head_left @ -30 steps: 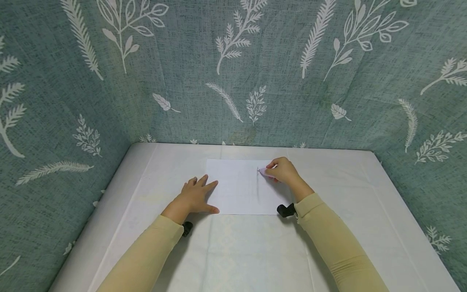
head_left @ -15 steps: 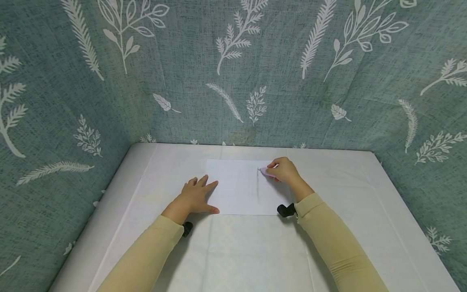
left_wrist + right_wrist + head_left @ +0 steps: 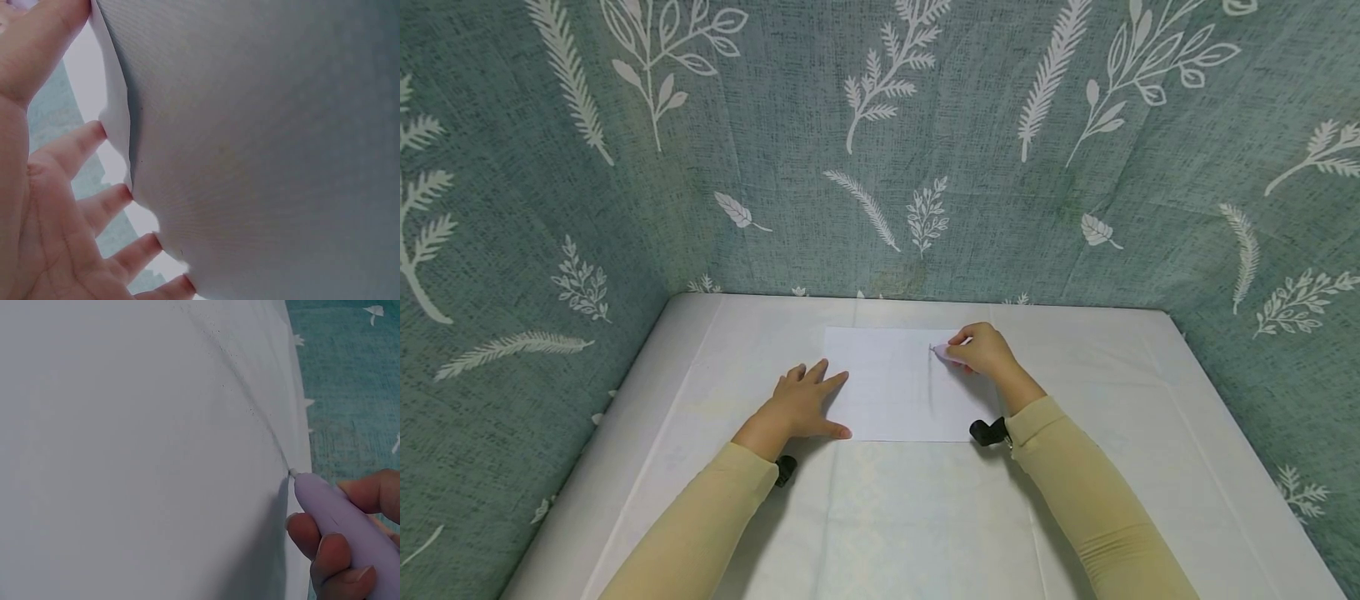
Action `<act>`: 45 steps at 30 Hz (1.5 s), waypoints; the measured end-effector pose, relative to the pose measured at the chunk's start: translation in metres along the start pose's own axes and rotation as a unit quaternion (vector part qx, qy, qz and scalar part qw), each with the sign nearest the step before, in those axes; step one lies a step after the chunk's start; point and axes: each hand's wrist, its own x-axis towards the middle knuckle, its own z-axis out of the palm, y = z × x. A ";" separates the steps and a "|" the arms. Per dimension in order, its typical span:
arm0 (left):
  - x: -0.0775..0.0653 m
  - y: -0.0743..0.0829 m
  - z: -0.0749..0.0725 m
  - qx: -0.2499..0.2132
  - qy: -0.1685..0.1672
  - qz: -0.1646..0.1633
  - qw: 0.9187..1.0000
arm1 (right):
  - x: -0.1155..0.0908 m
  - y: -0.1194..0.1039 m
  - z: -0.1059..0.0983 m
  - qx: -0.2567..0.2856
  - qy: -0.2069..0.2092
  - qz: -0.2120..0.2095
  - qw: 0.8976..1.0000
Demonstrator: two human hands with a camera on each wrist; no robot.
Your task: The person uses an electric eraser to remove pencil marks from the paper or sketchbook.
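A white sheet of paper [image 3: 880,383] lies on the table, with a faint grey smudged line [image 3: 930,387] running down its right half. My left hand [image 3: 801,408] is spread at the sheet's left edge, its fingertips resting there. Between the thumb and curled fingers of my right hand [image 3: 988,354] is a thick lilac electric eraser [image 3: 344,519], shaped like a fat pen. Its small pale tip meets the upper end of the smudged line. Dark specks [image 3: 219,344] dot the paper beside the line in the right wrist view.
A white cloth covers the table [image 3: 760,333]. Teal fabric with white leaf prints [image 3: 880,208] hangs behind and at both sides. Each wrist carries a small black camera, one at the right cuff [image 3: 987,432] and one at the left [image 3: 786,471].
The eraser's tip has shifted very slightly toward the far edge of the paper. My left hand and the sheet stay in place.
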 end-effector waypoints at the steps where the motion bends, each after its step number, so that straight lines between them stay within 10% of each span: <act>1: 0.000 0.000 0.000 0.001 0.000 0.000 1.000 | 0.000 0.000 0.000 0.002 -0.003 0.000 1.000; 45: -0.001 0.001 -0.002 0.000 -0.007 0.000 1.000 | 0.002 -0.001 -0.002 0.003 -0.005 -0.002 1.000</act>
